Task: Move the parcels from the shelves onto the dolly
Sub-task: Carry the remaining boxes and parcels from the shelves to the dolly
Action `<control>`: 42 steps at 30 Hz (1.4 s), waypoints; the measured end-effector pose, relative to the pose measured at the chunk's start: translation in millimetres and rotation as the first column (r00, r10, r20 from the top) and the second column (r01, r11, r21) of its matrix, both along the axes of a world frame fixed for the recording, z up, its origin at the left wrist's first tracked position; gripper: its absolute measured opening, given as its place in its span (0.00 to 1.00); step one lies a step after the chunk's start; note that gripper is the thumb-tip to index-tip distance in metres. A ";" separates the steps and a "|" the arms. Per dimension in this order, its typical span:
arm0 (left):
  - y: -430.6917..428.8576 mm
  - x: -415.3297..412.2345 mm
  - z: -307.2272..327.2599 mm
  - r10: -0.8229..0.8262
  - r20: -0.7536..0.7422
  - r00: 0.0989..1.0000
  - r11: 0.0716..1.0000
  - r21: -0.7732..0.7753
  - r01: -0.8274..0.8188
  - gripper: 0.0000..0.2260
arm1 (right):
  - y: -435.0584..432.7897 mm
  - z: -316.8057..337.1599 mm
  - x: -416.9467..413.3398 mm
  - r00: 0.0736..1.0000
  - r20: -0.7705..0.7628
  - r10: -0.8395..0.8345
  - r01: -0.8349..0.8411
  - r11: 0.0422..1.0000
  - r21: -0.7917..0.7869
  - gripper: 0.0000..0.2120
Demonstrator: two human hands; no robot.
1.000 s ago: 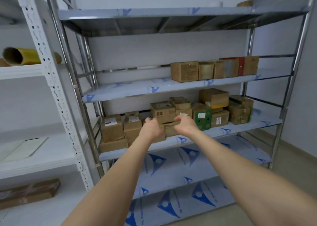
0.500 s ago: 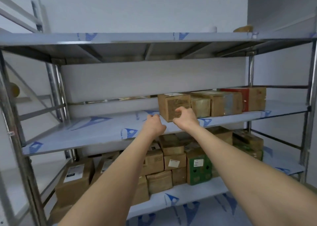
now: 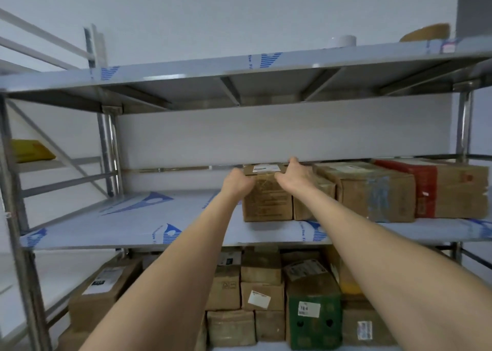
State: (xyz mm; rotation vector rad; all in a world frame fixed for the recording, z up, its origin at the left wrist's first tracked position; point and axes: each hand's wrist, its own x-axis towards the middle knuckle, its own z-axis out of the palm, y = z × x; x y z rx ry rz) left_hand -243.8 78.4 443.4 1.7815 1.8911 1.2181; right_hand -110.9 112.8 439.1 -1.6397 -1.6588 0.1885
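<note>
A plain white wall (image 3: 239, 12) stands behind a steel shelving rack (image 3: 106, 143). Another white rack (image 3: 40, 44) stands to its left. The light is even and soft.

One readable number on the shelved parcels.
A white sticker (image 3: 308, 309) reading "184" sits on the green box (image 3: 314, 321), lower shelf. Other labels near it are too blurred to read.

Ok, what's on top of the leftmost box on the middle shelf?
A white label lies on the leftmost box. The left hand grips its top left corner, and the right hand reaches over its top right edge. Whatever lies under the hands is hidden.
</note>
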 end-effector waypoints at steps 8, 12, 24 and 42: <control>4.4 5.8 -3.1 0.059 0.238 0.969 0.998 0.004 -0.062 0.09 | 0.9 -2.6 -1.2 0.997 -0.009 0.076 -0.075 0.996 0.055 0.18; -14.7 -14.4 -3.4 0.092 0.349 0.933 0.989 0.079 -0.127 0.15 | -19.1 -4.8 -15.3 0.995 -0.058 0.082 -0.077 0.993 0.087 0.16; -97.4 -68.8 -21.4 0.185 0.352 0.918 0.982 -0.020 -0.190 0.15 | -89.8 -30.5 -70.2 0.956 -0.272 0.106 -0.110 0.994 0.002 0.27; -127.6 -66.0 -67.0 0.112 0.471 0.875 0.989 -0.139 -0.052 0.16 | -144.2 -104.9 -67.2 0.780 -0.586 0.220 -0.334 0.938 -0.094 0.23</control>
